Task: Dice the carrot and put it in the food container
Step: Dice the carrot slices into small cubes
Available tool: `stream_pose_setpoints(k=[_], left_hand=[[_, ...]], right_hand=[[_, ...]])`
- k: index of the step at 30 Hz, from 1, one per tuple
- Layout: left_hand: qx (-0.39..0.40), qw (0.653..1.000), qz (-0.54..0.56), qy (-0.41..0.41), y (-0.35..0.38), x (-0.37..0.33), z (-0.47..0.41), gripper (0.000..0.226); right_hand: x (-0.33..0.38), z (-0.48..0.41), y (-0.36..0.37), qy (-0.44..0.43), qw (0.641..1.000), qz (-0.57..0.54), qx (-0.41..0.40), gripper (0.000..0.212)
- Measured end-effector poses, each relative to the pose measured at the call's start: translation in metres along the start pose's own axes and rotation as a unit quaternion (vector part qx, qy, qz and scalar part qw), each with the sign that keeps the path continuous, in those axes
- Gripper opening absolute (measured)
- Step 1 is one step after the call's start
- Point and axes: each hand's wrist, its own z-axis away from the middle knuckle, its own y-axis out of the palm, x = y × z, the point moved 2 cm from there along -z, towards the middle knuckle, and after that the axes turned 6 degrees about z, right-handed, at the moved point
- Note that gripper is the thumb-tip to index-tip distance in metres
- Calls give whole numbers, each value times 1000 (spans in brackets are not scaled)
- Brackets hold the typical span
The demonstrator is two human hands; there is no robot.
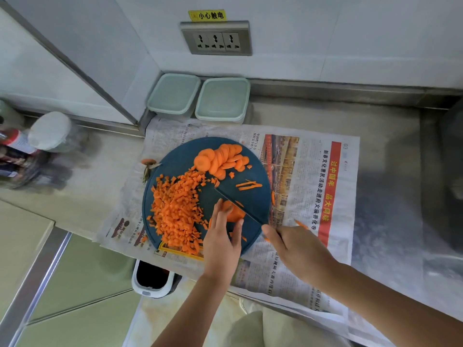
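A round dark-blue cutting board (253,171) lies on newspaper. A heap of diced carrot (175,209) covers its left half. Carrot slices (220,157) are piled at its far side, and a few thin strips (248,185) lie to the right. My left hand (221,239) presses straight fingers on a small stack of carrot slices (235,212) near the board's front. My right hand (298,249) grips a dark knife (238,205), whose blade rests against that stack. Two lidded pale-green food containers (172,95) (221,98) stand behind the board by the wall.
Newspaper (308,196) covers the steel counter. A carrot top (149,162) lies left of the board. Jars and bottles (37,144) stand at the far left. A small white bin (152,276) hangs below the counter edge. A wall socket (216,38) is above the containers.
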Motion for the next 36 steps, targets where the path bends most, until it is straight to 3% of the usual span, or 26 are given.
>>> stream_pose_setpoints(k=[4, 8, 17, 19, 23, 27, 36], left_hand=[[-21, 999, -20, 26, 4, 3, 2, 43], [-34, 998, -33, 43, 6, 4, 1, 37], [-36, 997, -41, 63, 6, 4, -1, 36], [-39, 997, -41, 62, 7, 3, -1, 36], [-41, 997, -32, 62, 7, 5, -1, 34], [-51, 996, -36, 64, 9, 8, 0, 37], [-57, 996, -26, 69, 13, 10, 1, 34]], right_hand=[[0, 0, -2, 2, 1000, -2, 2, 64], [1, 1, -5, -9, 1000, -5, 0, 62], [2, 3, -7, -35, 997, 65, -35, 72], [1, 1, -7, -37, 998, 44, -25, 68], [0, -3, -13, -33, 999, 14, 18, 81], [2, -6, -20, -28, 999, 10, 43, 65], [4, -13, -22, -17, 997, 27, 71, 61]])
